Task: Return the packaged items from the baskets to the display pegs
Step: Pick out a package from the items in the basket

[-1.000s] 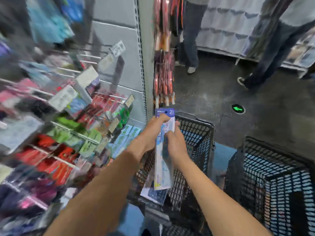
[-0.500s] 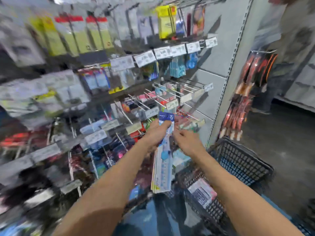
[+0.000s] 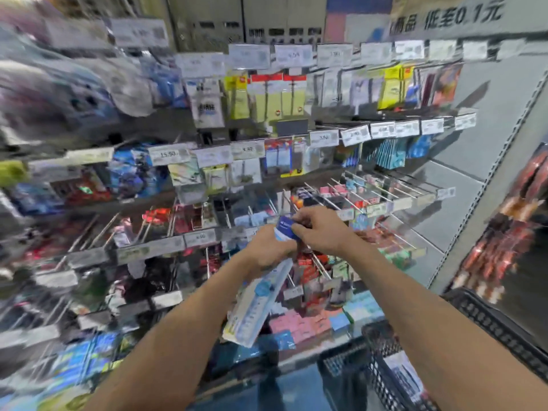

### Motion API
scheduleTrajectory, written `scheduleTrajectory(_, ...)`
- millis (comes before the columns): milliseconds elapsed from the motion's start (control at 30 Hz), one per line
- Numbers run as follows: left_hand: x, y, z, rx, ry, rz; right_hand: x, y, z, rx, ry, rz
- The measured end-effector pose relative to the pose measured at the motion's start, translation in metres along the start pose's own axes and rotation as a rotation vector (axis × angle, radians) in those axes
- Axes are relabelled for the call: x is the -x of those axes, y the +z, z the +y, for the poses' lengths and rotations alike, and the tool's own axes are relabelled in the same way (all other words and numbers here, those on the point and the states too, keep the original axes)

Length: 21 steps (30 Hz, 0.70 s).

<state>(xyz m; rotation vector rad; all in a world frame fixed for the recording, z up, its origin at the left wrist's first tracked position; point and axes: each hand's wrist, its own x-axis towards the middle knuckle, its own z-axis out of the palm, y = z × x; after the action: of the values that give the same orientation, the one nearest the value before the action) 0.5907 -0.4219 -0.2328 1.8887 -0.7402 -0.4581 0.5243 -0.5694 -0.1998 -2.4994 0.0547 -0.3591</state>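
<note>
In front of the display pegs (image 3: 370, 188), left hand (image 3: 268, 250) gripped the long packaged item (image 3: 258, 304), right hand (image 3: 321, 232) pinched its blue header (image 3: 285, 228); best squared hole-to-peg before sliding on.

pack (image 3: 261, 301) | long, clear, blue header | tilted | before pegs (image 3: 382, 188) | basket (image 3: 376, 351) lower right

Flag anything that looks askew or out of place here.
Only the long packaged item stands out: it slants down to the left in front of the pegs, gripped by the left hand while the right hand pinches its blue header. One more package lies in the basket. The display is too blurred to judge.
</note>
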Motion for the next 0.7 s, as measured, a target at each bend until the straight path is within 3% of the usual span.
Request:
scheduleTrajectory(167, 0.026, -0.033, -0.017, 0.025, -0.021, -0.007, -0.007, 0.011, -0.042, 0.182, -0.029, -0.241)
scheduleTrajectory(367, 0.036, -0.061, -0.017, 0.098, 0.008, -0.023, -0.014, 0.016, -0.079, 0.29, -0.072, -0.233)
scheduleTrajectory(500, 0.053, -0.072, -0.025, 0.257, -0.161, -0.165, -0.019, 0.018, -0.087, 0.305, -0.06, -0.203)
scheduleTrajectory(700, 0.069, -0.065, -0.07, 0.135, -0.196, -0.146, -0.016, 0.043, -0.089, 0.38, -0.05, -0.302)
